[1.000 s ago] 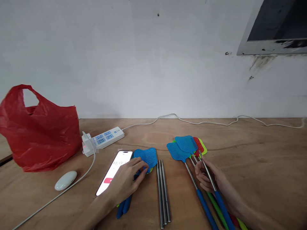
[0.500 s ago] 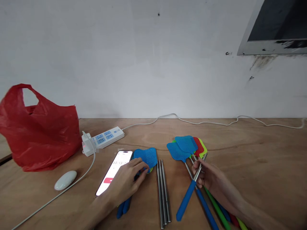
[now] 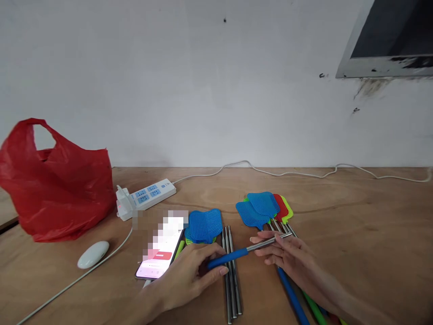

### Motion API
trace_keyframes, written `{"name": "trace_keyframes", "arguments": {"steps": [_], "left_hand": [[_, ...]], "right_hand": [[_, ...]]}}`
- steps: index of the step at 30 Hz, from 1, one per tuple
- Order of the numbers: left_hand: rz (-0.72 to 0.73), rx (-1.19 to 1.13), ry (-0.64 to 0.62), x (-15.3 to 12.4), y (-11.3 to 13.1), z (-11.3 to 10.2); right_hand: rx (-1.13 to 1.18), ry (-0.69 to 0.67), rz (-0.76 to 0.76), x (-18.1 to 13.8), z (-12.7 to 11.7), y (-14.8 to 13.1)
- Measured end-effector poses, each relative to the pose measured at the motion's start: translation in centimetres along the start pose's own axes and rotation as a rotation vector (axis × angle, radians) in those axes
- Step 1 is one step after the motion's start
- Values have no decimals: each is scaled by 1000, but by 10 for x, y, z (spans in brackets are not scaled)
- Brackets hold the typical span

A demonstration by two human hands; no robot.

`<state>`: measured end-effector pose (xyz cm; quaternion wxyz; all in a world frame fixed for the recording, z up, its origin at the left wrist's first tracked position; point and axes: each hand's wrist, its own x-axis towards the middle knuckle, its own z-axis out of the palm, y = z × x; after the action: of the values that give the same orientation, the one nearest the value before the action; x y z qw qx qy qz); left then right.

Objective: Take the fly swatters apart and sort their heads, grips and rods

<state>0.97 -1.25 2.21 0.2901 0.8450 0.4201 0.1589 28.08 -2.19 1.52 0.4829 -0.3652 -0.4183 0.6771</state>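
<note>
A fly swatter handle, with a blue grip and a short metal rod, lies slantwise between my hands above the table. My left hand is closed around the end of the blue grip. My right hand pinches the metal end between thumb and fingers. No swatter head shows on this handle. Beneath it lie three bare metal rods side by side. Blue fly swatter heads are stacked just beyond my left hand. Past my right hand are fly swatters with blue, red and yellow-green heads, their handles partly hidden by my forearm.
A lit phone, partly pixelated, lies left of my left hand. Farther left are a white mouse-shaped object, a power strip with cables and a red plastic bag. A wall rises behind the table.
The blue-gripped handle has swung from steep to nearly level, its grip end moving left. My left hand has left the left swatter stack and moved right and closer, closing on the grip.
</note>
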Motion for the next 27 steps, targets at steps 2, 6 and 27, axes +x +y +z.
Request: {"name": "trace_keyframes", "arguments": {"steps": [2, 6, 27], "left_hand": [[3, 32, -22, 0, -1, 2], [13, 79, -38, -1, 1, 2], [-23, 2, -60, -4, -4, -3]], "right_hand": [[-144, -8, -64, -1, 0, 2], [-320, 10, -108, -1, 0, 4], [198, 548, -365, 13, -25, -9]]}}
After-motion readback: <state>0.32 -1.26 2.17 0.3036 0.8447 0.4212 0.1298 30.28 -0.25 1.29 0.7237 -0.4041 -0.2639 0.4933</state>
